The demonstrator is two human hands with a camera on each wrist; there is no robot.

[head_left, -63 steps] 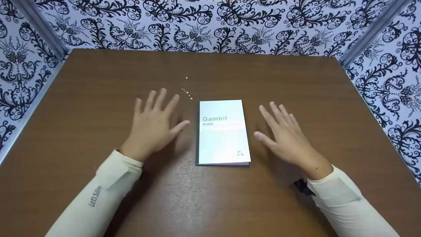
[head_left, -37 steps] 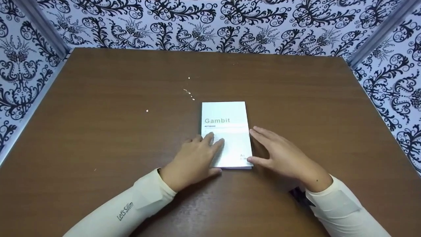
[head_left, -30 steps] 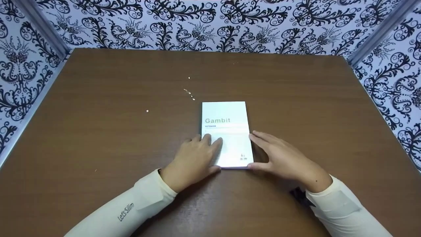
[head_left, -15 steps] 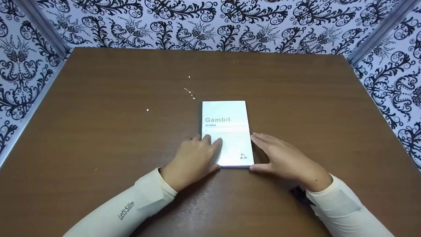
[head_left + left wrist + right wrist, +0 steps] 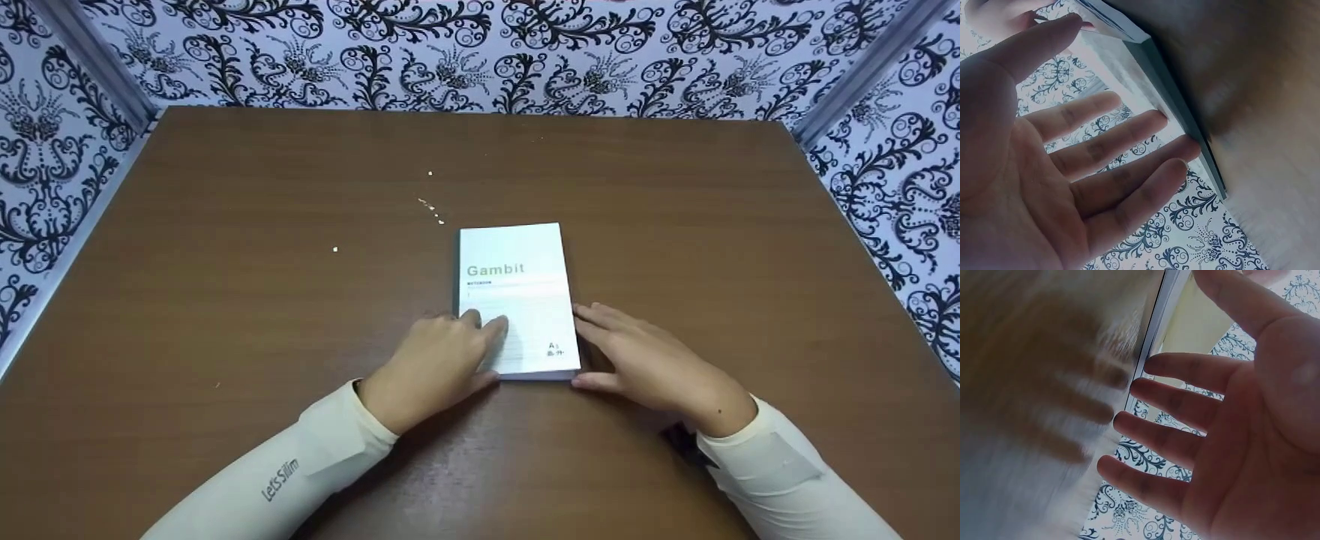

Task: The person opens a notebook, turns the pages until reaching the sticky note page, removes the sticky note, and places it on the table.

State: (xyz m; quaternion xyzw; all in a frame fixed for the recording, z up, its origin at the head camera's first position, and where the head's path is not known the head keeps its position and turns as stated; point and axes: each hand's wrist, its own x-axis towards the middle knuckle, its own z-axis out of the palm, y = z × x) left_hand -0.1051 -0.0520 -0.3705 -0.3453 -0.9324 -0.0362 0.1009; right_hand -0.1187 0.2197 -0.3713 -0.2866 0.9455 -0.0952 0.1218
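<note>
A pale notebook (image 5: 525,315) marked "Gambit" lies on the brown table, its dark spine (image 5: 1171,93) toward the left. My left hand (image 5: 435,364) reaches over its lower left part, two fingers on the cover and the thumb at the near edge. In the left wrist view the fingers are nearly straight, with tips at the spine and cover. Along the right edge, my right hand (image 5: 649,360) has its fingertips close to the pages and its thumb by the near corner. Extended fingers (image 5: 1157,439) and palm show in the right wrist view, holding nothing.
Small pale crumbs (image 5: 431,209) are scattered beyond the notebook, and another speck (image 5: 335,249) lies to its left. The table (image 5: 225,300) is bordered at the back and sides by black-and-white patterned walls (image 5: 450,60).
Both hands have come in from the sides to the notebook, the left onto its cover, the right to its edge. In the last half second the cover has risen slightly along its right side.
</note>
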